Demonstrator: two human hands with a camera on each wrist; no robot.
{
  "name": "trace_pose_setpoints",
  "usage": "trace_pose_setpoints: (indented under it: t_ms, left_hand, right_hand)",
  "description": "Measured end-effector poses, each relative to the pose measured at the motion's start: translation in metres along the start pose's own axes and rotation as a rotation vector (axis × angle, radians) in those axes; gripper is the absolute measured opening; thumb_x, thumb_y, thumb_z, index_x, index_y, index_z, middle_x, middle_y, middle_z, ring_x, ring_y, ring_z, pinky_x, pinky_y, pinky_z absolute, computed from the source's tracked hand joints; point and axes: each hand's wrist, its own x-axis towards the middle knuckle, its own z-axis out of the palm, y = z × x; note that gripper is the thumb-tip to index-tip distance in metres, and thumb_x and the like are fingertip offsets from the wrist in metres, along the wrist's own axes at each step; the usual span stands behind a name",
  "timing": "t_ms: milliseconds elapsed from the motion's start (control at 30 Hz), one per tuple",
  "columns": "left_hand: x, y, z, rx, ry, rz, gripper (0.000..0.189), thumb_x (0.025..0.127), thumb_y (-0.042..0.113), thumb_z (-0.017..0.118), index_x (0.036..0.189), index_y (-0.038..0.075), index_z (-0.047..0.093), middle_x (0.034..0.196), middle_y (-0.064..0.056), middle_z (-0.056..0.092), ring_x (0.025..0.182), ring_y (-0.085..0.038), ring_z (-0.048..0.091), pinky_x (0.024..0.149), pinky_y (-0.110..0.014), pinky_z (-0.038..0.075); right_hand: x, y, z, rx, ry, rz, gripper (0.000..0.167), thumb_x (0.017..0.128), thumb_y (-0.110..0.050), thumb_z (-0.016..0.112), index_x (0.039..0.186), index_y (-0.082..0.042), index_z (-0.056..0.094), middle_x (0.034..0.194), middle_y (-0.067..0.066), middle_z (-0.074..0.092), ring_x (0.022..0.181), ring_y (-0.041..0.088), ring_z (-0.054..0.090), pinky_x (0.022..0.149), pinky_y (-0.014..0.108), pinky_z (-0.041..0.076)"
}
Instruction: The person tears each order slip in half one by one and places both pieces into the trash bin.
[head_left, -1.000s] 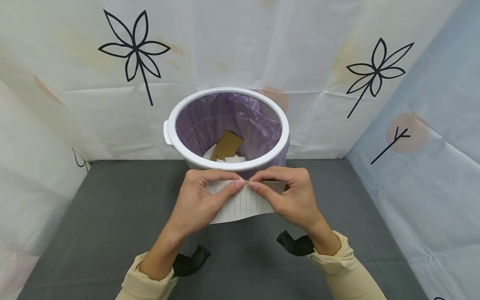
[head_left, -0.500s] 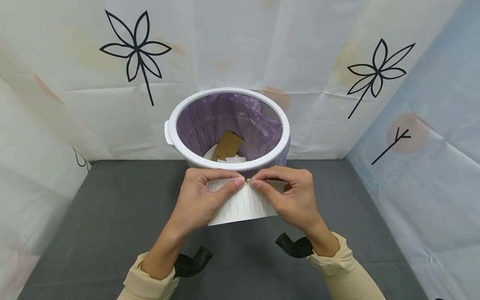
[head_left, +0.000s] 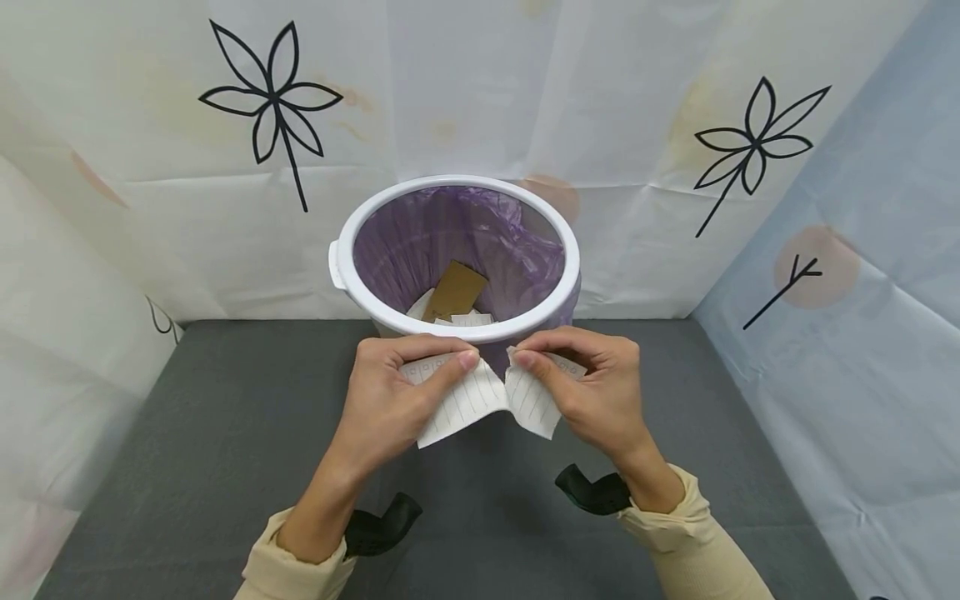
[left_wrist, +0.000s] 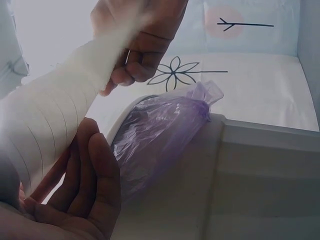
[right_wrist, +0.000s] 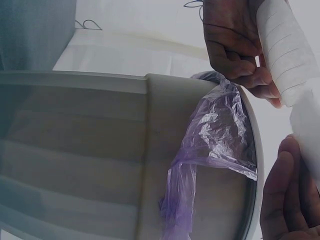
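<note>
A sheet of lined white paper (head_left: 467, 403) is torn from its top edge down the middle, its two halves still joined near the bottom in the head view. My left hand (head_left: 392, 394) pinches the left half at the top between thumb and forefinger. The smaller right half is pinched the same way by my right hand (head_left: 588, 390). Both hands are just in front of a trash bin (head_left: 558, 312) with a white rim. In the left wrist view the lined paper (left_wrist: 47, 122) curves up between the two hands.
A purple bag (head_left: 525, 237) lines the bin. Inside lie a brown card (head_left: 454, 292) and white paper scraps (head_left: 471, 319). The bin stands on a dark grey table (head_left: 247, 433), against a patterned cloth backdrop (head_left: 465, 92).
Both hands have moved apart, left hand to the left and right hand to the right. The paper has split between them from the top edge downward.
</note>
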Motion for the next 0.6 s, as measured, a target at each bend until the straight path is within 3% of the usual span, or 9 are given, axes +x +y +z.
trace_pose_setpoints:
  t_ms: [100, 467, 600]
  left_hand:
    - [0.0, -0.001, -0.002, 0.004, 0.019, 0.015, 0.007, 0.084, 0.002, 0.081, 0.091, 0.004, 0.082, 0.087, 0.001, 0.077, 0.084, -0.016, 0.07, 0.076, -0.026, 0.054]
    - [-0.001, -0.001, -0.008, -0.02, 0.062, 0.001, 0.007, 0.084, 0.001, 0.081, 0.091, 0.001, 0.081, 0.084, -0.002, 0.076, 0.078, -0.017, 0.069, 0.062, -0.024, 0.055]
    - [-0.001, 0.0, -0.012, -0.011, 0.079, 0.008, 0.007, 0.084, 0.001, 0.081, 0.092, 0.002, 0.081, 0.084, -0.003, 0.076, 0.08, -0.017, 0.069, 0.069, -0.024, 0.054]
  right_hand:
    - [-0.001, 0.001, -0.001, 0.011, 0.027, 0.001, 0.012, 0.086, -0.004, 0.081, 0.086, 0.007, 0.075, 0.082, 0.011, 0.074, 0.074, 0.016, 0.071, 0.072, 0.026, 0.059]
    - [-0.001, 0.002, -0.008, 0.034, 0.126, -0.028, 0.008, 0.081, 0.013, 0.078, 0.087, 0.011, 0.073, 0.081, 0.01, 0.074, 0.074, 0.015, 0.07, 0.072, 0.024, 0.058]
    - [0.0, 0.001, -0.012, 0.034, 0.154, -0.045, 0.007, 0.081, 0.012, 0.078, 0.086, 0.012, 0.073, 0.081, 0.009, 0.074, 0.074, 0.015, 0.071, 0.074, 0.025, 0.058]
